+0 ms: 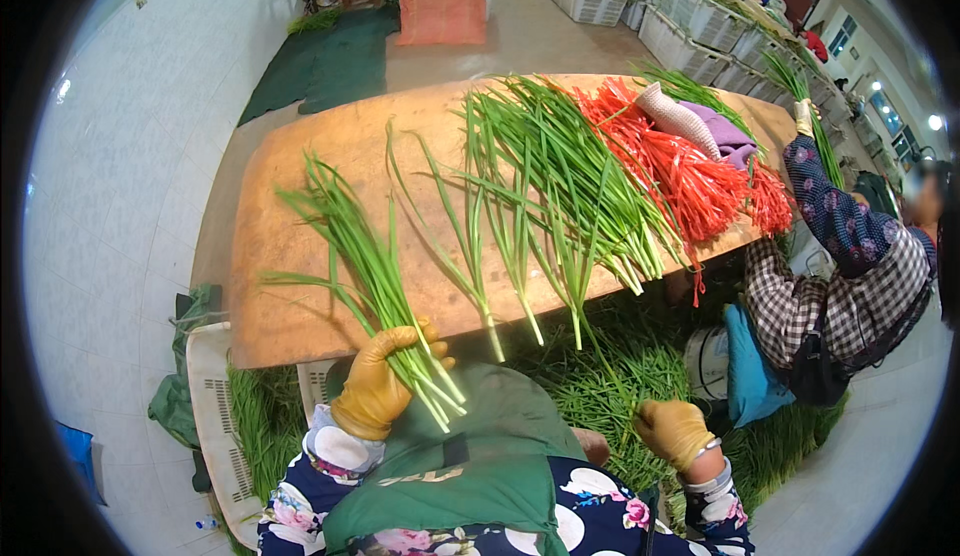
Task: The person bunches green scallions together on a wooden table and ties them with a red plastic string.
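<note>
My left hand [372, 386], in a yellow glove, is closed around a bunch of garlic chives [372, 261]. Their pale stem ends point toward me, and the green leaves fan out over the left of the wooden table [280, 181]. Below the table's near edge, my right hand [676, 433], also gloved, is closed with its fingers curled inward. A thin green chive leaf [607, 361] runs from the table edge down to its fingers. Several loose chives [470, 246] lie spread across the middle of the tabletop, beside a thicker pile of chives [570, 171].
Red plastic strips [690, 181] and a purple cloth [722, 134] lie at the table's right. Cut greens [600, 376] heap below the near edge. A white crate [215, 396] stands at left. Another person [850, 286] works at right, holding chives. Stacked crates [690, 41] line the back.
</note>
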Demonstrator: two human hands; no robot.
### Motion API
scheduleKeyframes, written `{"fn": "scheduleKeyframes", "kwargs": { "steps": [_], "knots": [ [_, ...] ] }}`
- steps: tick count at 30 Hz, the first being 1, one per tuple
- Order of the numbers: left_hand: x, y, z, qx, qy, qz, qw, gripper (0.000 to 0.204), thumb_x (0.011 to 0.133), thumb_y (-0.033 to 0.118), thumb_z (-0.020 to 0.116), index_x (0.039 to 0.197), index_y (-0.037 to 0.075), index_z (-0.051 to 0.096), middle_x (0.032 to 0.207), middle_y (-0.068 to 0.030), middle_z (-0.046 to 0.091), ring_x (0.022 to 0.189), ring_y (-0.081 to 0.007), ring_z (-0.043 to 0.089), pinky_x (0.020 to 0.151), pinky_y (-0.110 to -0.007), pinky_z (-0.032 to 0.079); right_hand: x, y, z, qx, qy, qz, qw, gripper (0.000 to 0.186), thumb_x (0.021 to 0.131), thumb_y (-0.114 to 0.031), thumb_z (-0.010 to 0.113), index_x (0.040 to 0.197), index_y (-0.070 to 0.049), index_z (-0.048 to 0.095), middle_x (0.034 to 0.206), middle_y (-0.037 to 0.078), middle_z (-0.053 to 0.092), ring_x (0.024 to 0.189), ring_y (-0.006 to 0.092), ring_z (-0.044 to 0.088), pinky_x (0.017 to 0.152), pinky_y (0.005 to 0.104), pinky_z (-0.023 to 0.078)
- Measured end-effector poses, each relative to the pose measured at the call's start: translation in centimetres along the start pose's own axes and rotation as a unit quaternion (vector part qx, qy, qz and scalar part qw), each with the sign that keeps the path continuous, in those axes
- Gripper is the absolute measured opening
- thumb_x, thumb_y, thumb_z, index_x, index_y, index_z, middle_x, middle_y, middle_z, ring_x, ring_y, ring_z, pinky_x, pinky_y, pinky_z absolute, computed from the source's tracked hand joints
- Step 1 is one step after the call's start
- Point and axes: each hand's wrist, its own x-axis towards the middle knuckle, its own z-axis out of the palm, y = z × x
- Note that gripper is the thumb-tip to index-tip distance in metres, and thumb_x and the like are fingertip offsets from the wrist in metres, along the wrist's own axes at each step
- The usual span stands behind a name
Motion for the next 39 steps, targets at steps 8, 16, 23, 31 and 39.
{"fn": "scheduleKeyframes", "kwargs": {
  "steps": [8, 16, 23, 31, 39],
  "knots": [
    [0.2, -0.5, 0.6, 0.002, -0.024, -0.016, 1.000, 0.039, 0.098, 0.021, 0.064, 0.126, -0.005, 0.056, 0.090, -0.0046, 0.053, 0.072, -0.0153, 0.050, 0.072, -0.032, 0.046, 4.4, -10.0, -4.8, 0.160, 0.333, -0.262, 0.892, 0.041, 0.087, -0.032, 0.076, 0.117, -0.007, 0.063, 0.082, 0.012, 0.065, 0.069, 0.0341, 0.066, 0.058, 0.0429, 0.052],
    [-1.8, -0.5, 0.9, 0.101, 0.047, 0.040, 0.993, 0.030, 0.100, 0.020, 0.065, 0.120, -0.002, 0.059, 0.079, 0.0006, 0.049, 0.064, -0.0109, 0.047, 0.067, -0.029, 0.045, 11.3, -17.7, -2.7, 0.094, 0.329, -0.213, 0.915, 0.022, 0.087, -0.026, 0.074, 0.087, -0.008, 0.060, 0.076, 0.012, 0.064, 0.070, 0.0329, 0.068, 0.058, 0.0415, 0.054],
    [-1.4, -2.5, 2.2, 0.189, 0.014, 0.032, 0.981, 0.037, 0.098, 0.020, 0.070, 0.126, -0.002, 0.061, 0.118, -0.0172, 0.070, 0.096, -0.0230, 0.073, 0.080, -0.031, 0.061, 6.7, -14.8, -1.5, 0.468, 0.179, -0.311, 0.808, 0.014, 0.088, -0.012, 0.072, 0.097, -0.005, 0.064, 0.082, 0.015, 0.065, 0.069, 0.0316, 0.066, 0.063, 0.0377, 0.053],
    [-0.8, -3.9, 3.5, 0.248, 0.017, 0.036, 0.968, 0.032, 0.096, 0.016, 0.070, 0.121, -0.003, 0.063, 0.105, -0.0134, 0.072, 0.090, -0.0221, 0.072, 0.079, -0.033, 0.060, 4.2, -9.6, -1.9, 0.358, 0.147, -0.380, 0.840, 0.014, 0.089, -0.013, 0.073, 0.094, -0.005, 0.063, 0.082, 0.013, 0.062, 0.070, 0.0316, 0.065, 0.063, 0.0393, 0.053],
    [-0.1, -3.7, 1.2, 0.147, 0.009, 0.036, 0.988, 0.035, 0.098, 0.016, 0.064, 0.127, -0.004, 0.060, 0.113, -0.0172, 0.071, 0.104, -0.0296, 0.071, 0.088, -0.041, 0.060, 1.3, 4.0, 0.6, 0.624, -0.125, -0.068, 0.769, 0.017, 0.090, -0.011, 0.074, 0.100, -0.001, 0.065, 0.090, 0.005, 0.068, 0.076, 0.0129, 0.065, 0.069, 0.0292, 0.054]
  ]
}}
